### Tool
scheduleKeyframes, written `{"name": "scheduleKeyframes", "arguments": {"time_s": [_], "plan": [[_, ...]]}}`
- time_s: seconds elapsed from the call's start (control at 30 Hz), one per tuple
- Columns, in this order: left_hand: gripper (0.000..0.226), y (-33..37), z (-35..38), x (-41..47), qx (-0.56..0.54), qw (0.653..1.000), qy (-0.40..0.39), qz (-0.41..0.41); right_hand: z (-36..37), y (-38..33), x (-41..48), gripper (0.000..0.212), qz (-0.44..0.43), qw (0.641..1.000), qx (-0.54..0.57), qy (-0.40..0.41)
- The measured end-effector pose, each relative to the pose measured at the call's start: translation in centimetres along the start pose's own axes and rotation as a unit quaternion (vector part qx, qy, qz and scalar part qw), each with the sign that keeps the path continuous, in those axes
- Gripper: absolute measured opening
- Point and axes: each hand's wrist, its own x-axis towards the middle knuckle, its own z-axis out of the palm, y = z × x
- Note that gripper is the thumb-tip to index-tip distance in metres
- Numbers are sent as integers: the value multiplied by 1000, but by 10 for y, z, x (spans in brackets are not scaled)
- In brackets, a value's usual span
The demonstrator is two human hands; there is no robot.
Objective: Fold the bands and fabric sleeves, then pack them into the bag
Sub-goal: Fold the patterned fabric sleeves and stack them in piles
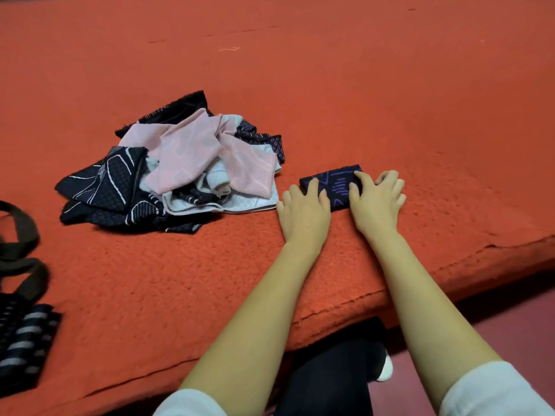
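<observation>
Both hands press a folded dark band point(332, 186) with purple lines flat on the red-covered bench point(390, 85): left hand point(303, 207) with fingers spread on its left end, right hand point(377, 195) with arched fingertips on its right end, neither gripping. The unfolded pile point(186, 169) lies just left; the bag point(22, 340) sits at the far-left edge

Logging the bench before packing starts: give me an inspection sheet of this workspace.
Surface: orange blanket, hem along near edge.
Job's things: folded band right of the unfolded pile; bag at left edge, straps loose.
Clutter: a thread far back.
Grippers: left hand and right hand press on the folded band.
Cables: nothing seen.
Surroundings: pink floor; person's dark leg.
</observation>
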Motion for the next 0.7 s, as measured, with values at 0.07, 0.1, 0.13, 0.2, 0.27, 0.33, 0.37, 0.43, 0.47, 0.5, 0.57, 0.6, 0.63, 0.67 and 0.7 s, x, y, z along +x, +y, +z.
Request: {"name": "scheduleKeyframes", "arguments": {"time_s": [0.07,0.1,0.13,0.2,0.27,0.33,0.37,0.43,0.47,0.5,0.57,0.6,0.63,0.67,0.7], "plan": [[42,0,-5,2,28,1000,4,9,0,-2,1,39,2,1000,-20,-2],[42,1,-6,2,38,999,-32,14,-1,-3,1,39,5,1000,-25,-7],[43,2,-7,3,46,996,-76,20,-2,-2,1,38,9,999,-29,-13],[44,0,-14,4,57,992,-114,27,-6,-5,-1,36,11,999,-37,-13],[40,-3,-29,9,53,992,-108,35,-11,-12,-2,30,-7,999,-47,15],[34,-9,-52,19,52,994,-72,58,-15,-32,-2,25,-46,997,-37,50],[32,-16,-65,26,46,996,-46,66,-17,-47,-1,25,-69,995,-18,64],[28,-34,-95,43,34,998,1,58,-18,-84,1,26,-120,989,26,81],[29,-47,-108,52,35,998,16,46,-18,-105,1,25,-144,985,48,83],[31,-61,-119,61,41,998,26,30,-17,-126,2,24,-165,980,70,82],[35,-92,-139,75,57,998,36,-4,-13,-166,3,21,-206,969,114,69],[36,-108,-147,79,65,997,39,-20,-10,-184,3,20,-226,963,134,57],[37,-124,-152,83,68,996,42,-35,-7,-200,4,21,-239,958,153,42],[38,-139,-157,84,67,996,43,-49,-2,-215,5,24,-244,955,167,22],[39,-151,-159,84,64,995,42,-61,2,-227,6,27,-242,954,175,0]]}}
